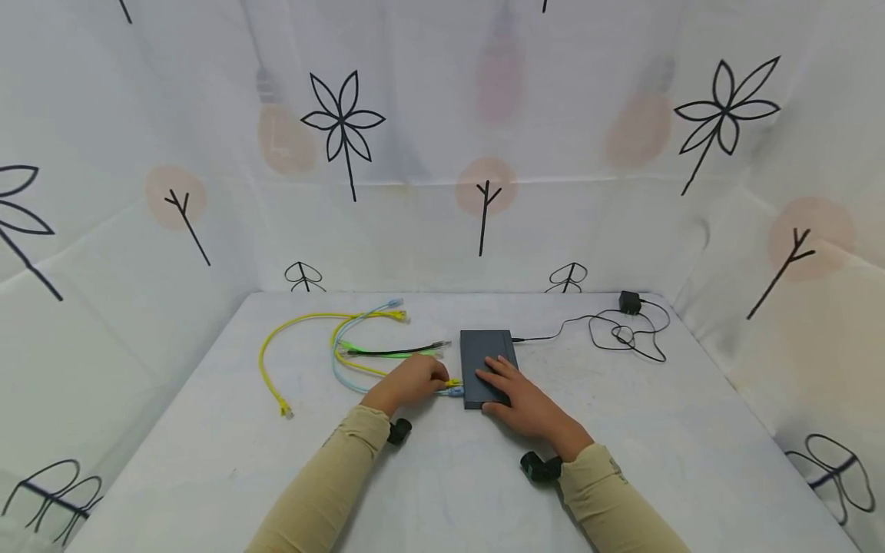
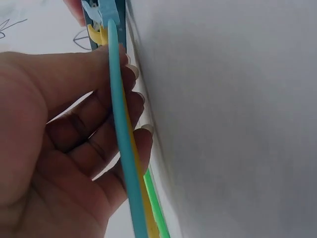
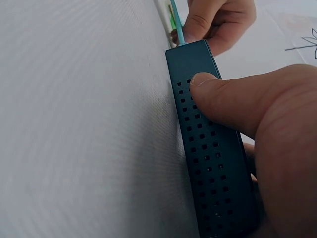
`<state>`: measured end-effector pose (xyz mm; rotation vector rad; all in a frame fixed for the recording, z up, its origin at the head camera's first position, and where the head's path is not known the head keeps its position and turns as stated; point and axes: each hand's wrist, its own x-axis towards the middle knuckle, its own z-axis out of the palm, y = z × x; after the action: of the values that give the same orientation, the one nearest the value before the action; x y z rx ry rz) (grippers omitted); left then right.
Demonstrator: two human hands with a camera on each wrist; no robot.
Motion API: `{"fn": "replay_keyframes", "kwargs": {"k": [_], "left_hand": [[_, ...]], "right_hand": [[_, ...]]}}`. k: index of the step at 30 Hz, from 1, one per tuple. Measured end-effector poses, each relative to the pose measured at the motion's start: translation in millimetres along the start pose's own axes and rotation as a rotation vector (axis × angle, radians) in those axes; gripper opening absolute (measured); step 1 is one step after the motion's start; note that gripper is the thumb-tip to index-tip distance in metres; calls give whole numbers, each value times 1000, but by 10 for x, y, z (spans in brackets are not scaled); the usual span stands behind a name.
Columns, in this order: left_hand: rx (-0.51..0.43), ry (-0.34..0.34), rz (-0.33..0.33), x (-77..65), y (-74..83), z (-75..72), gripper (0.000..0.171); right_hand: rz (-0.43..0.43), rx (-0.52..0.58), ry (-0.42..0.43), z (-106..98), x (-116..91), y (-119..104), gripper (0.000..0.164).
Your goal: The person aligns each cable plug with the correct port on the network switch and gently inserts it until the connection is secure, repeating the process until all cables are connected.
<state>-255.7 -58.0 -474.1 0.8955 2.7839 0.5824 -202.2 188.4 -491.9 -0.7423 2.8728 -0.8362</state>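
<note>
A dark flat box (image 1: pixel 477 346), like a network switch, lies on the white table. My right hand (image 1: pixel 528 403) rests over it, fingers spread on its top and thumb against the vented side (image 3: pixel 200 148). At the box's left edge, my left hand (image 1: pixel 415 379) pinches a yellow network cable (image 2: pixel 102 35) just behind its plug. A light blue network cable (image 2: pixel 119 99) with its plug (image 1: pixel 455 392) at the same edge runs alongside, passing in front of the left fingers in the left wrist view. The fingertips of the left hand partly hide the yellow cable.
Another yellow cable (image 1: pixel 266 346) curves over the table's left part. Behind the left hand lie a black cable (image 1: pixel 394 352) and a bright green cable (image 1: pixel 422 355). A thin black cord (image 1: pixel 553 336) joins the box to a power adapter (image 1: pixel 629 302) at the back right.
</note>
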Motion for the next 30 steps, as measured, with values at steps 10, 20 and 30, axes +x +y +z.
{"fn": "replay_keyframes", "kwargs": {"k": [10, 20, 30], "left_hand": [[-3, 21, 17, 29, 13, 26, 16], [-2, 22, 26, 51, 10, 51, 16], [0, 25, 47, 60, 21, 34, 16]], "right_hand": [[10, -1, 3, 0, 4, -12, 59], [14, -3, -1, 19, 18, -1, 59], [8, 3, 1, 17, 15, -18, 59]]}}
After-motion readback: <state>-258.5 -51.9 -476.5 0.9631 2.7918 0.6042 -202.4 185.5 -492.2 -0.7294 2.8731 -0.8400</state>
